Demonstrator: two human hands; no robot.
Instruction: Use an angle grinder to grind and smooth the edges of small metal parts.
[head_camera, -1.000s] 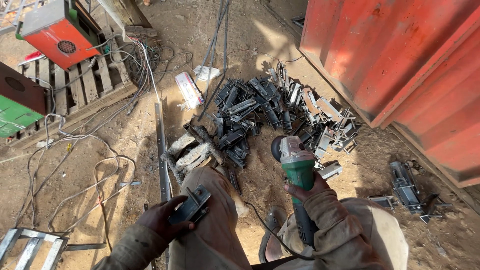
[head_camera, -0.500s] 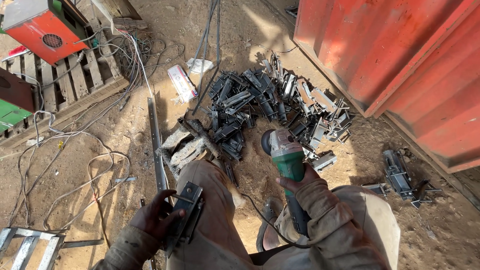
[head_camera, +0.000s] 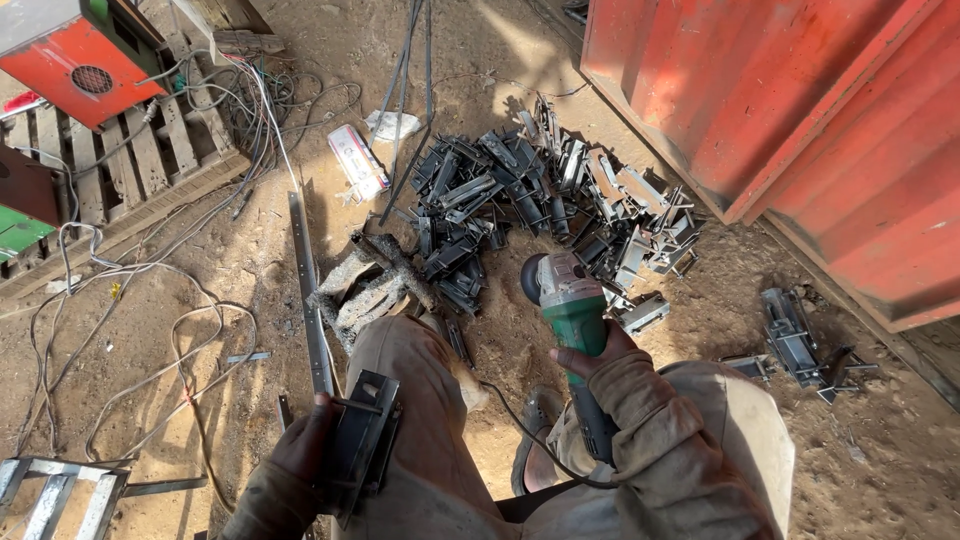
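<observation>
A dark steel bracket (head_camera: 362, 440), rectangular and open-framed, is gripped along its left edge by the left hand (head_camera: 300, 455) and is rested flat against the left thigh, its long side pointing away from the body. A green-bodied angle grinder (head_camera: 568, 300) with a grey gear head is clasped around its body by the right hand (head_camera: 598, 358); its disc end is pointed forward, above the dirt ground and clear of the bracket.

Green grinder (head_camera: 572, 305), red container (head_camera: 790, 110)
</observation>
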